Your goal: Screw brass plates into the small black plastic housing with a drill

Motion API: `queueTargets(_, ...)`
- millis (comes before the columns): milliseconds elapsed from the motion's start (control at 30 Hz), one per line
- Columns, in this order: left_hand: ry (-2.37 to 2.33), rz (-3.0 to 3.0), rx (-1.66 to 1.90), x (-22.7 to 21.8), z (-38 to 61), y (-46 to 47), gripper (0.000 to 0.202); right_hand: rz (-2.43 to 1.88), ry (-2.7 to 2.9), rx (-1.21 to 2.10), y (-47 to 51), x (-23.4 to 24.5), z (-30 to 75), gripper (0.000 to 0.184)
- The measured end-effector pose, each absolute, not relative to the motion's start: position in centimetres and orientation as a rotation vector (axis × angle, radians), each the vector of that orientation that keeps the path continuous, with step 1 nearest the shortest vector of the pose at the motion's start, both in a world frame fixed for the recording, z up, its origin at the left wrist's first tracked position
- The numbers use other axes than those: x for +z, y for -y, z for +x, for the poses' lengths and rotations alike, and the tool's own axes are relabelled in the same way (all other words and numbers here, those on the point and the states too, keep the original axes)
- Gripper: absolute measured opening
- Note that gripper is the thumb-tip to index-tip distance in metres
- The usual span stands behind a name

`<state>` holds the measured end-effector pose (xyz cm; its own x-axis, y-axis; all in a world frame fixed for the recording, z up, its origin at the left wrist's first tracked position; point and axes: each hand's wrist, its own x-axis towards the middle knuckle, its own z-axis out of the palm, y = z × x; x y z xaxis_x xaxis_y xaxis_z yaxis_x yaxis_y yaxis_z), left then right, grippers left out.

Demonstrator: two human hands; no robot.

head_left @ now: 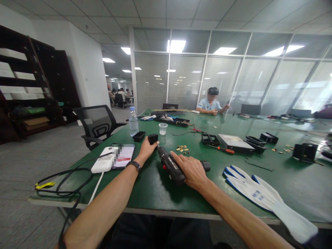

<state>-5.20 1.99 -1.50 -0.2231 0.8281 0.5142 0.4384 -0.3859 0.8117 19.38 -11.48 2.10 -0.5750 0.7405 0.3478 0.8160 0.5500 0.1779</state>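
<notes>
In my right hand (pixel 190 169) is a black cordless drill (pixel 169 164), lying on its side with its front end pointing away and to the left. My left hand (pixel 147 150) grips a small black plastic part (pixel 153 139) just ahead of the drill's tip. Whether the bit touches that part I cannot tell. Small brass-coloured pieces (pixel 183 148) are scattered on the green table (pixel 212 193) beyond the drill. A black plastic tray (pixel 139 136) sits just past my left hand, near a clear plastic cup (pixel 163 129).
A water bottle (pixel 133 122) stands at the left edge. A phone (pixel 123 155) and white power bank (pixel 102 160) with cables lie left of my arm. White-and-blue gloves (pixel 255 190), a screwdriver (pixel 225 149) and black boxes (pixel 304 152) are to the right. Another person (pixel 211 103) sits across.
</notes>
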Motion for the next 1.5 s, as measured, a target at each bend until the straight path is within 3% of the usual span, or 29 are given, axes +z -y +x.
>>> queueTargets(1500,-1.505,1.708,1.649,-1.61,-5.28,-2.08,0.04,-1.286,2.558,-0.488,11.38,2.0,19.36,0.075)
